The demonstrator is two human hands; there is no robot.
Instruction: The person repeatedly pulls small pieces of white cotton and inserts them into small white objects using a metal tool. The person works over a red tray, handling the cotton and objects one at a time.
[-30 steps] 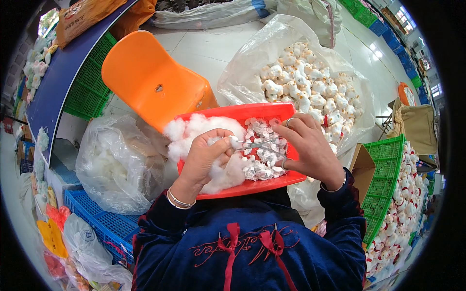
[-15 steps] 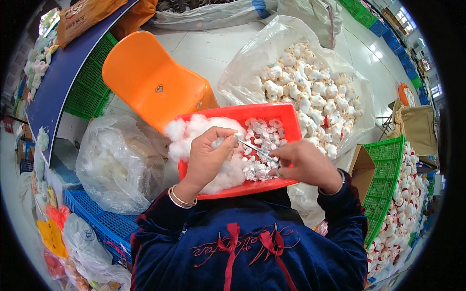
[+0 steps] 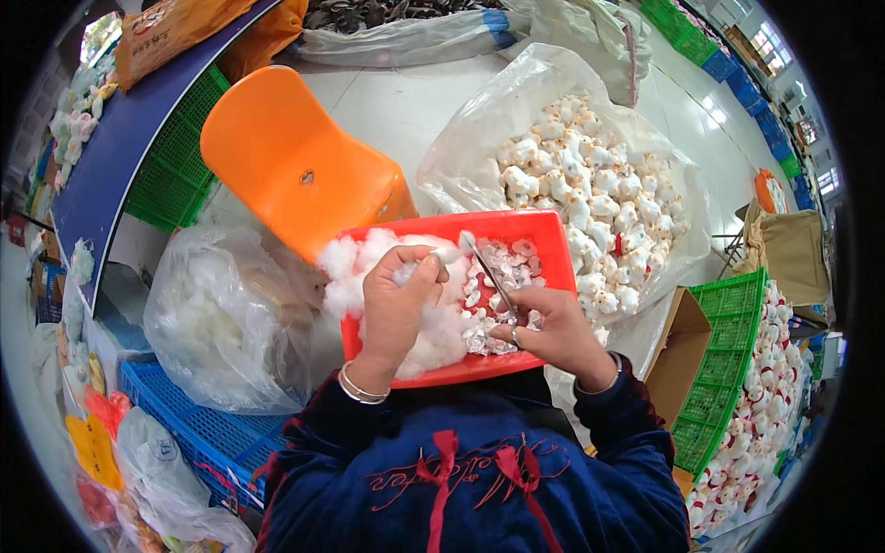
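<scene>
My left hand (image 3: pixel 398 293) is closed in a pinch on a bit of white stuffing above the left side of a red tray (image 3: pixel 355 343). My right hand (image 3: pixel 551 327) grips slim metal tweezers (image 3: pixel 489 268), which slant up and to the left. A small white tuft (image 3: pixel 467 241) sits at their tip, just right of my left fingertips. Fluffy white stuffing (image 3: pixel 431 346) fills the tray's left part. Many small whitish pieces (image 3: pixel 493 329) lie in its right part; their exact kind is hard to make out.
Beyond the tray stands an orange chair (image 3: pixel 295 175). A clear plastic bag (image 3: pixel 461 170) of small white plush figures (image 3: pixel 599 189) lies at the far right. A bag of stuffing (image 3: pixel 226 323) and a blue crate (image 3: pixel 198 419) are on the left; a cardboard box (image 3: pixel 680 346) and green crate (image 3: pixel 724 341) on the right.
The tweezers have swung steeper, their tip moving up and away from the left fingers with a white tuft on it. My right hand has come slightly lower and to the left.
</scene>
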